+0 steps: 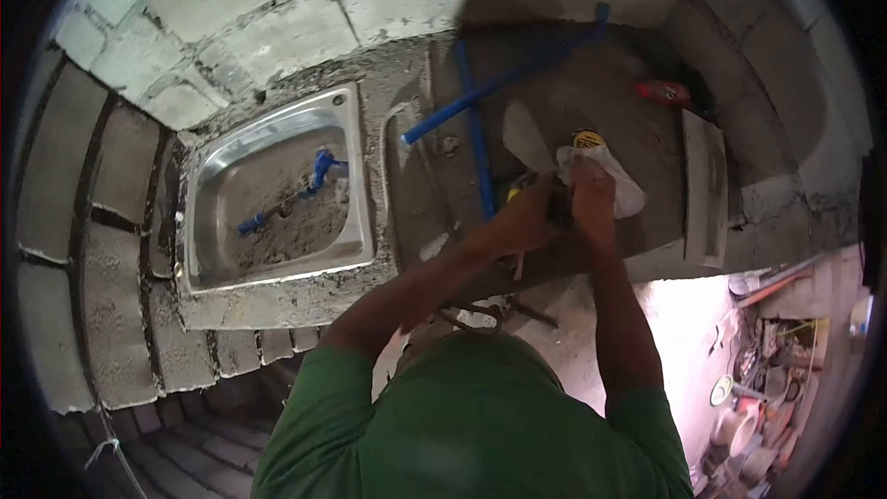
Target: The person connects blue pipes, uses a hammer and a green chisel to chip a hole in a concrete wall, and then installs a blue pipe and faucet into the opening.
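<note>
We see both grips closed over the rough grey concrete bench point(637, 111): right hand point(593, 199) on a crumpled white cloth point(610, 176), left hand point(522, 222) w/ a small dark item, unclear.

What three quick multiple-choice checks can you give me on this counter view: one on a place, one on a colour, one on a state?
1. Where is the steel sink relative to the hands?
A. To their left
B. To their right
C. Under them

2. What colour are the pipes lying on the concrete counter?
A. White
B. Blue
C. Orange

3. How are the two hands placed?
A. Far apart
B. One out of view
C. Close together at the white cloth

Answers:
1 A: the sink is set into the counter left of the left hand.
2 B: the crossed pipes are blue.
3 C: the right hand meets the left hand at the cloth; what they grip is too dark to tell.
</note>
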